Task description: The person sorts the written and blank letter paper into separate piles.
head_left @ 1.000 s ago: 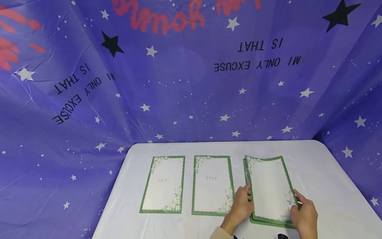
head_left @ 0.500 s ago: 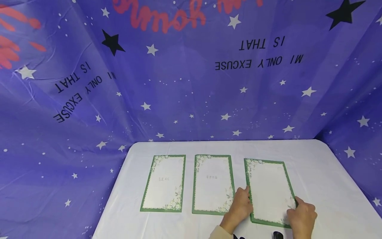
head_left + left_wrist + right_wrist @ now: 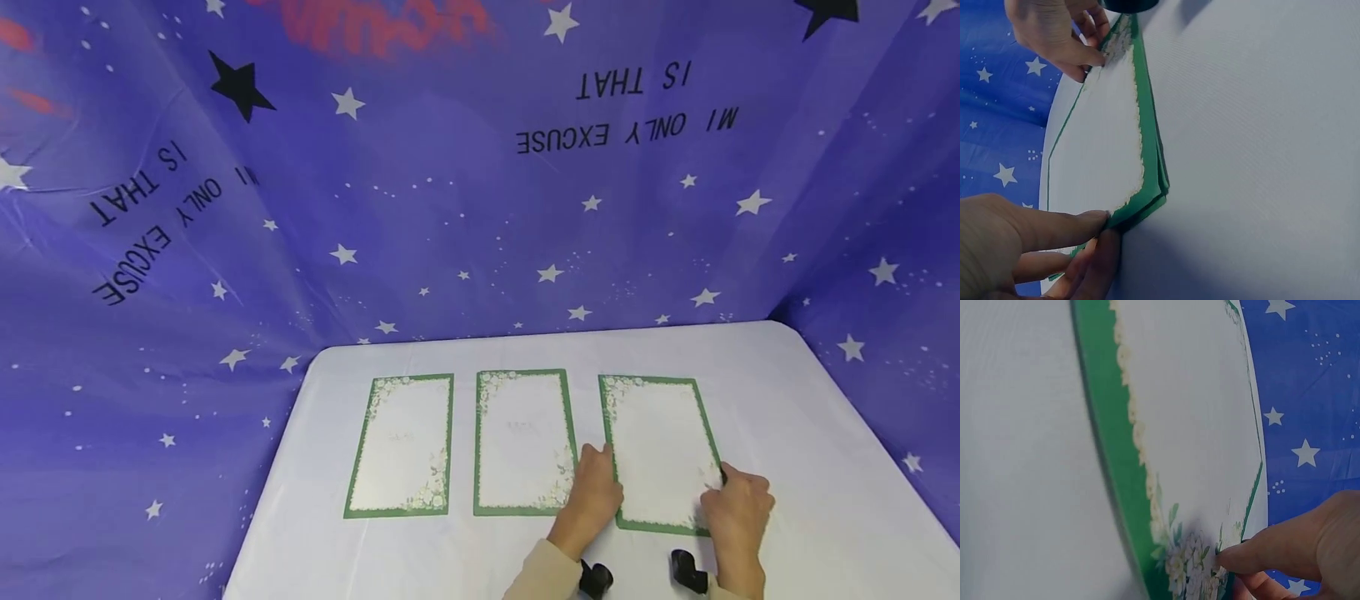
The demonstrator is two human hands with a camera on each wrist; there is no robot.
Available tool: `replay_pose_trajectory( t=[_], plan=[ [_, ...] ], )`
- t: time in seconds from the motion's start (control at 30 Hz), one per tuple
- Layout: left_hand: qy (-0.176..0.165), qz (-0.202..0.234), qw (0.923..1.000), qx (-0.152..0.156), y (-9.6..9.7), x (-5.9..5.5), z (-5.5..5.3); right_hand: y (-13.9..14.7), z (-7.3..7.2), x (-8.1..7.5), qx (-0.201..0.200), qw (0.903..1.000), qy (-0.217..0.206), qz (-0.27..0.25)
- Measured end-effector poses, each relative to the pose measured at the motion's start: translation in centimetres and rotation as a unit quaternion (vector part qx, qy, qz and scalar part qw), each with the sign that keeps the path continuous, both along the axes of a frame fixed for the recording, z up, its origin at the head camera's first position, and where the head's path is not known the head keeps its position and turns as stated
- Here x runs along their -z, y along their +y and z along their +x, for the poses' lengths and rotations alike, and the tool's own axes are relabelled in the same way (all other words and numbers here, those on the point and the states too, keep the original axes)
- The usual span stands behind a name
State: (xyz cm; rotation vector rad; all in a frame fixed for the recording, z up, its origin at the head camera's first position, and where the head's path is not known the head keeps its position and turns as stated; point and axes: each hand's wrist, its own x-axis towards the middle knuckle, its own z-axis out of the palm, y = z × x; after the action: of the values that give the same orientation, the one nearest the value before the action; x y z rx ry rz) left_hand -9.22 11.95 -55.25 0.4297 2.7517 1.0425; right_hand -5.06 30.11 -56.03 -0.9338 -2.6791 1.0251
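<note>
A small stack of white sheets of decorative paper (image 3: 660,450) with green borders and flower corners lies at the right of the row. My left hand (image 3: 592,496) pinches its left edge, thumb above and fingers beneath, as the left wrist view shows. On the opposite edge, near the lower flower corner, my right hand (image 3: 740,504) pinches the paper between thumb and fingers. The sheets' green edges (image 3: 1154,169) fan slightly apart at one corner in the left wrist view. No writing shows on the top sheet.
Two similar bordered sheets lie to the left: a middle sheet (image 3: 521,442) and a left sheet (image 3: 401,442), each with faint writing. They rest on a white-covered table (image 3: 300,533). Purple star-printed cloth (image 3: 450,208) hangs behind and at the sides. Black wrist devices (image 3: 686,571) sit by the wrists.
The top right-hand sheet, earlier bowed and offset, has come down flat and lined up over those below. Both hands stay at its edges. The head view has shifted slightly.
</note>
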Motion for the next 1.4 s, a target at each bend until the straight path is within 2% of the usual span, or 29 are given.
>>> replay_pose_trajectory(
  t=[0.1, 0.17, 0.3, 0.43, 0.57, 0.67, 0.87, 1.0, 1.2, 1.4],
  plan=[
    [0.031, -0.013, 0.9994, -0.012, -0.5, -0.1, -0.8, -0.8, -0.9, -0.2, -0.017, 0.9991, 0.036, 0.009],
    [0.032, -0.008, 0.9993, -0.014, -0.8, 0.1, -1.0, -1.2, -1.0, -0.3, -0.019, 0.9981, 0.056, 0.019],
    [0.003, 0.046, 0.9989, 0.003, -1.0, 0.3, -0.7, -1.3, -0.4, -0.2, 0.000, 0.9959, 0.082, 0.038],
    [-0.033, 0.094, 0.9949, 0.013, -1.6, -0.4, 0.0, -1.5, 0.0, -0.4, 0.007, 0.9932, 0.113, 0.030],
    [-0.036, 0.116, 0.9925, -0.018, -3.3, -1.4, 0.1, -2.7, -0.7, -1.2, -0.015, 0.9867, 0.162, -0.007],
    [-0.031, 0.133, 0.9893, -0.052, -5.1, -2.1, -0.2, -4.1, -1.7, -2.1, -0.039, 0.9827, 0.177, -0.039],
    [-0.001, 0.124, 0.9845, -0.124, -9.5, -3.4, -1.6, -7.2, -3.4, -3.6, -0.102, 0.9798, 0.140, -0.100],
    [0.012, 0.116, 0.9765, -0.181, -12.5, -3.9, -2.4, -9.2, -3.9, -3.8, -0.144, 0.9766, 0.101, -0.124],
    [0.004, 0.122, 0.9655, -0.230, -15.3, -3.5, -2.5, -11.5, -4.0, -3.4, -0.187, 0.9737, 0.053, -0.119],
    [-0.013, 0.127, 0.9494, -0.287, -17.0, -2.5, -2.4, -13.8, -4.1, -2.5, -0.211, 0.9721, 0.045, -0.092]
  ],
)
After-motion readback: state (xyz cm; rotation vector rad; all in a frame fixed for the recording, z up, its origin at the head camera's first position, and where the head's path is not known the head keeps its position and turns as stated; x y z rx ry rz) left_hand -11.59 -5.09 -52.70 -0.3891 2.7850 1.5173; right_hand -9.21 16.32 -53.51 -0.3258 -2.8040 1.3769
